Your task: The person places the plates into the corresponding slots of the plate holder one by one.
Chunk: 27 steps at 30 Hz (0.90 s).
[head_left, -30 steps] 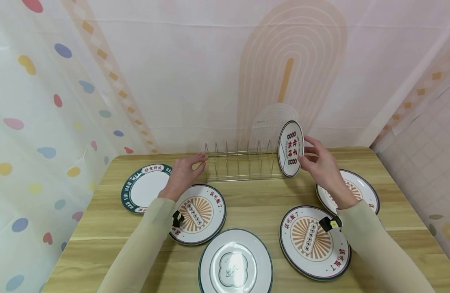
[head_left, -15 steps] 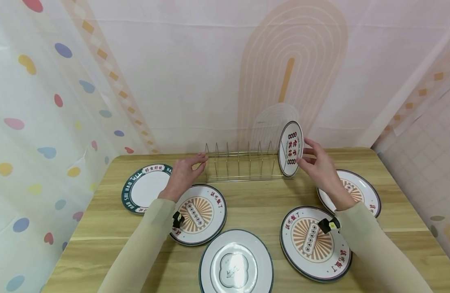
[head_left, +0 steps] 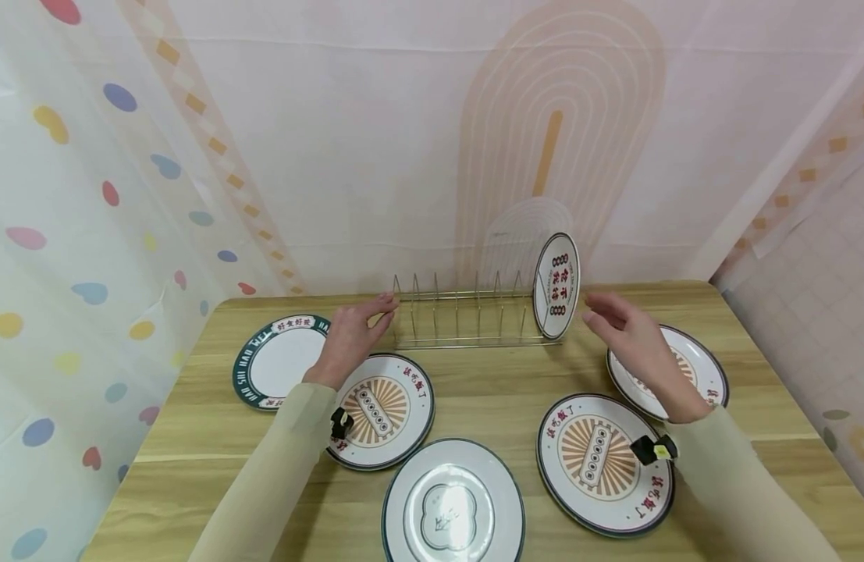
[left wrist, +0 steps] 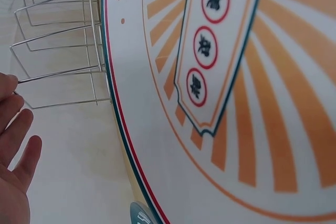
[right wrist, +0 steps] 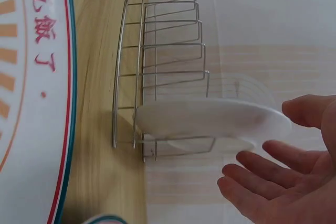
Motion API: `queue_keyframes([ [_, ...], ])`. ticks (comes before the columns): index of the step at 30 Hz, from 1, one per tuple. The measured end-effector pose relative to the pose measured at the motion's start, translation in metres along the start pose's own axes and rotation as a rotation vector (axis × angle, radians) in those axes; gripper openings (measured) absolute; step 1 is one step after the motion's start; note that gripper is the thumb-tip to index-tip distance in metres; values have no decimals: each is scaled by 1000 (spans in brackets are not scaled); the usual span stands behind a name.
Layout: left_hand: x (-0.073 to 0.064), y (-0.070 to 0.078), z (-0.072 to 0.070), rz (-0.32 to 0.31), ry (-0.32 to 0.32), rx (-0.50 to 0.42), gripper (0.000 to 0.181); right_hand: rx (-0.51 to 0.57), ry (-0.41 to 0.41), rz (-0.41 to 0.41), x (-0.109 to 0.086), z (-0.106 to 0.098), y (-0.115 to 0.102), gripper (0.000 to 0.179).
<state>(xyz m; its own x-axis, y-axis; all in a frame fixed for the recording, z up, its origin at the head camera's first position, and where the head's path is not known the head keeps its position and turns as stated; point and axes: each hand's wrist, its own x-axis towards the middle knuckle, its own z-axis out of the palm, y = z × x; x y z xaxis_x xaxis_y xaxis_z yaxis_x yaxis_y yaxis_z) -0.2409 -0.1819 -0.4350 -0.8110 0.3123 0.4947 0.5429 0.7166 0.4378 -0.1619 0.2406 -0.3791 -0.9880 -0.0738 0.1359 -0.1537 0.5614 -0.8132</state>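
A wire dish rack stands at the back of the table. My left hand holds the upright wire at its left end; in the left wrist view the fingertips meet that wire. One small white plate with red lettering stands on edge in the rack's right end, leaning slightly. My right hand is just right of this plate, apart from it, with nothing in the fingers. In the right wrist view the relaxed fingers and thumb spread near the plate's rim, which shows from the side.
Plates lie flat in front: a green-rimmed plate at left, a sunburst plate under the left wrist, an upside-down plate at centre front, and two sunburst plates, one nearer and one behind, at right. A patterned curtain hangs behind.
My right hand has let go of the small plate and drawn back to the right. The plate stays in the rack, slightly more upright. The left hand has not moved.
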Motion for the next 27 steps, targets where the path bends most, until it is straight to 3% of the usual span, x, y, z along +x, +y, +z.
queue_keyframes([
  [8,-1,0,1,30,33,2,21,-52,64,-24,-25,-23,17,42],
  [14,-1,0,1,37,36,10,21,2,128,-22,-39,-41,37,38],
  [21,-1,0,2,20,17,26,22,149,165,-38,-53,-67,58,24],
  [27,-2,0,1,14,14,26,22,408,147,-36,-62,-88,78,31],
])
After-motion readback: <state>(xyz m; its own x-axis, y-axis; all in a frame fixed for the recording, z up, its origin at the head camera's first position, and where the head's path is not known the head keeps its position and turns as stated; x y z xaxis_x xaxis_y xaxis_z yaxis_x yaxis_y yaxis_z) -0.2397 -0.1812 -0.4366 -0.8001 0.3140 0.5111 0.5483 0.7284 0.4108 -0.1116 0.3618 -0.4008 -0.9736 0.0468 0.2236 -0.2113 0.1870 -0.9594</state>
